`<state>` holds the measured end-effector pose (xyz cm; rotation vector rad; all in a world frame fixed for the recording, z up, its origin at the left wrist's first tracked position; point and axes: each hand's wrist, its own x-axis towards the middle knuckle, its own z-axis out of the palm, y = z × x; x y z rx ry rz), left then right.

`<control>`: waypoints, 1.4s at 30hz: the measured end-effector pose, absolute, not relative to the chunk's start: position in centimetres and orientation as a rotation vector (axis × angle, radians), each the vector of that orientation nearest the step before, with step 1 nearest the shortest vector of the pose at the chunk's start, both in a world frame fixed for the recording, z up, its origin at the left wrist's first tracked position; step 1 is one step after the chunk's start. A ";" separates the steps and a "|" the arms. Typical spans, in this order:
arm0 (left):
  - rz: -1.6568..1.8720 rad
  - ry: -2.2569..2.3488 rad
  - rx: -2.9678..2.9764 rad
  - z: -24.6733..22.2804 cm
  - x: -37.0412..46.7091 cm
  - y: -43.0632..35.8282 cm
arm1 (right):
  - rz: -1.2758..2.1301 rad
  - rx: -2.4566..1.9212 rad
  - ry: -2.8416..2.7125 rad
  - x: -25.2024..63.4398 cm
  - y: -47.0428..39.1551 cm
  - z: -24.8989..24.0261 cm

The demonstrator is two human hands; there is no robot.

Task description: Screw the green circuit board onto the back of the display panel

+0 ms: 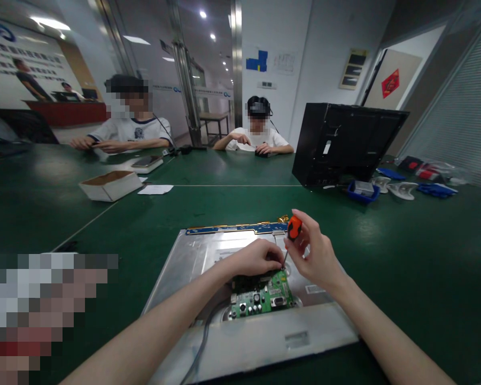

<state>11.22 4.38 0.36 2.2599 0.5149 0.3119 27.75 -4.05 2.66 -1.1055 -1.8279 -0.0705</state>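
An orange-and-black screwdriver [294,229] is held by its handle between the thumb and fingers of my right hand [318,256]. Its shaft slants down to the upper right corner of a green circuit board [262,300]. My left hand [258,258] is closed, its fingertips pinched together beside the screwdriver's tip; whatever they hold is too small or hidden. Beneath both hands lies a silvery metal display panel [196,256], carrying the board. A narrow blue circuit strip [232,229] runs along its far edge. My left hand covers the back part of the green board.
A black monitor housing [348,144] stands at the back right, near a blue tray [363,192] and blue gloves [436,190]. A white box [111,185] sits at left. A grey cable [203,342] crosses the panel. Two people sit across the green table [417,278].
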 end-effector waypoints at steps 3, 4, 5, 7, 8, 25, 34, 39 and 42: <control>0.315 0.519 2.263 0.5 11.3 4.3 | -0.122 -1.100 -1.817 27.8 -3.8 2.5; 0.315 0.519 2.263 0.5 11.3 4.3 | -0.131 -1.097 -1.820 27.9 -3.8 2.5; 0.315 0.519 2.264 0.5 11.3 4.3 | -0.134 -1.094 -1.826 27.9 -3.8 2.5; 0.317 0.518 2.267 0.5 11.3 4.3 | -0.126 -1.093 -1.834 28.0 -3.8 2.5; 0.318 0.517 2.268 0.4 11.3 4.4 | -0.116 -1.095 -1.835 28.0 -3.8 2.5; 0.329 0.494 2.256 0.3 11.2 4.5 | -0.133 -1.112 -1.835 27.9 -3.9 2.7; 0.310 0.495 2.276 0.4 11.2 4.4 | -0.063 -1.089 -1.851 27.8 -4.1 2.9; 0.328 0.502 2.288 0.1 11.3 4.5 | -0.129 -1.089 -1.829 27.7 -4.0 3.0; 0.332 0.497 2.291 0.1 11.3 4.5 | -0.148 -1.085 -1.829 27.8 -4.0 2.9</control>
